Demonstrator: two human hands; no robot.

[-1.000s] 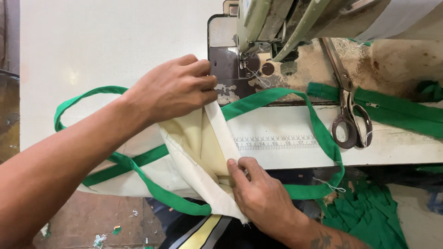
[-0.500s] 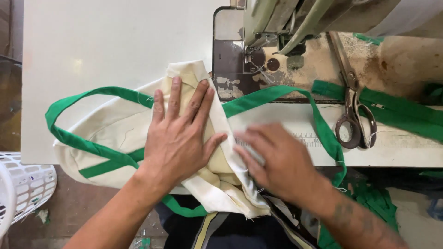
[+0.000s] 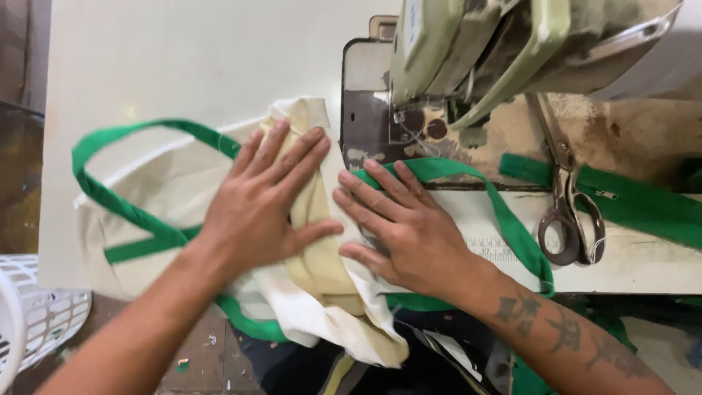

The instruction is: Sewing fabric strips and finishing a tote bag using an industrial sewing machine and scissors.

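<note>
Cream cloth bag [image 3: 183, 212] spread flat on the white surface [image 3: 183, 58], just left of the sewing machine [image 3: 497, 51], partly hanging over the near edge. Left hand [image 3: 259, 208] laid palm down on the folded middle of the bag, fingers wide and fanned toward the far right, gripping nothing, pressing the layers flat so the fold stays put. Right hand [image 3: 406, 227] likewise open and flat, fingers spread toward the far left, resting on the bag's right edge and on the green strap [image 3: 504, 212] looping out to the right; seemingly placed to pin cloth and strap together close to the needle area. Fingertips of the two hands near each other, not touching, with a paler yellow lining [image 3: 318, 241] showing between them.

Second green handle [image 3: 131, 157] arching out to the left across the surface, its ends stitched down onto the bag's face. Loose corner of the bag drooping off the near edge toward the lap.

Scissors [image 3: 567, 212] lying to the right of the right hand, blades pointing far, handles near, within easy reach but well apart from the fingers. More green webbing [image 3: 636, 205] stretched along the right side under the scissors. White plastic basket [image 3: 33, 322] on the floor at near left, below the surface edge. Needle itself too small to make out clearly.
</note>
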